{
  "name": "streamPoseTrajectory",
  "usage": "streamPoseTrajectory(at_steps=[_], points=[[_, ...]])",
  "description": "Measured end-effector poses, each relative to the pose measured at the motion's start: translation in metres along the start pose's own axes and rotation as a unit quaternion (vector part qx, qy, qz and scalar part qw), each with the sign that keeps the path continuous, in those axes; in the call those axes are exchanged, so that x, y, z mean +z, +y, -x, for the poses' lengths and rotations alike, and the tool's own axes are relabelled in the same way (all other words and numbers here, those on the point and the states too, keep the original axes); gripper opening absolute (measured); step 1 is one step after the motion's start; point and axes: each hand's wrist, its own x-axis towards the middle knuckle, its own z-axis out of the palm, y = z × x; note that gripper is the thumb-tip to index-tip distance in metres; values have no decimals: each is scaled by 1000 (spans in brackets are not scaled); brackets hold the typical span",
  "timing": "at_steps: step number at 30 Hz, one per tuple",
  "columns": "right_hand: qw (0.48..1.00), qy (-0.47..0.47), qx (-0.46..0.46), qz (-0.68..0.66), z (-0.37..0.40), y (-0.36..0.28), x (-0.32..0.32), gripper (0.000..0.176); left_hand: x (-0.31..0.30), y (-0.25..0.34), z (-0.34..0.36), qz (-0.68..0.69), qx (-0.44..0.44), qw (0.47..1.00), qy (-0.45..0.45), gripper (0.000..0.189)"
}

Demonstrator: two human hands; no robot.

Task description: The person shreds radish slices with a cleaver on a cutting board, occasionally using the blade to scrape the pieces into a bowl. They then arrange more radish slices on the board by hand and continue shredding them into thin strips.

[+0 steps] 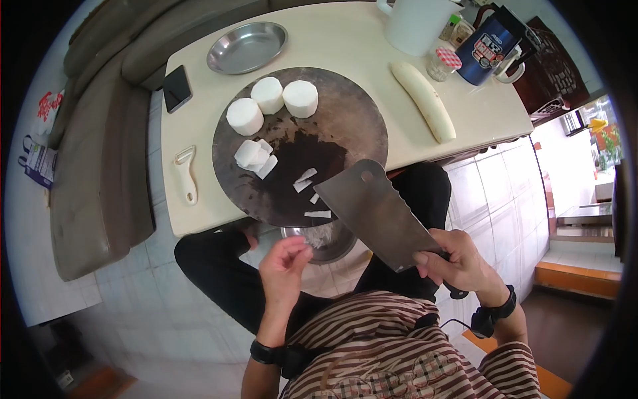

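My right hand grips the handle of a cleaver, its broad blade raised over the front right edge of a round dark chopping board. My left hand is in front of the board with thumb and fingers pinched together; whatever they may hold is hidden. Three thick white radish chunks stand at the board's back left. Nearer me lies a small pile of radish slices. A few thin radish scraps are scattered on the wet middle and near edge. Below that edge, a metal bowl is partly covered.
A peeler, a phone and a steel dish lie on the table's left side. On the right are a whole white radish, a glass jar, a white pitcher and a blue container.
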Motion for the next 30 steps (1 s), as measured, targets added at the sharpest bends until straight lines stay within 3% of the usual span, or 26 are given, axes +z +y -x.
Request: streamPoseTrajectory(at_steps=[2, 4, 5, 6, 7, 9, 10, 12, 22, 30], points=[[1000, 4, -1, 8, 0, 1, -2, 11, 0, 7, 3, -7, 13, 1000, 4, 22], [1000, 10, -2, 18, -3, 0, -4, 9, 2, 23, 7, -129, 103, 985, 50, 19], [995, 30, -58, 74, -6, -2, -5, 7, 3, 29, 7, -131, 102, 985, 48, 19], [984, 50, -113, 129, -9, -4, -6, 8, 5, 36, 6, -223, 203, 952, 57, 20], [984, 51, -114, 127, -13, -5, -7, 8, 7, 42, 5, -310, 300, 900, 65, 21], [937, 91, -192, 278, -22, -8, -10, 17, 16, 55, 5, -347, 344, 871, 48, 25], [937, 93, -191, 278, -27, -10, -14, 17, 21, 58, 4, -381, 386, 840, 33, 29], [902, 67, -217, 366, -38, -13, -20, 22, 29, 53, 1, -387, 404, 829, 15, 32], [898, -2, -236, 371, -64, -23, -22, 23, 35, 48, -8, -449, 396, 801, -8, 38], [842, -61, -249, 475, -60, -28, -14, 37, 31, 38, -8, -475, 390, 789, -30, 35]])
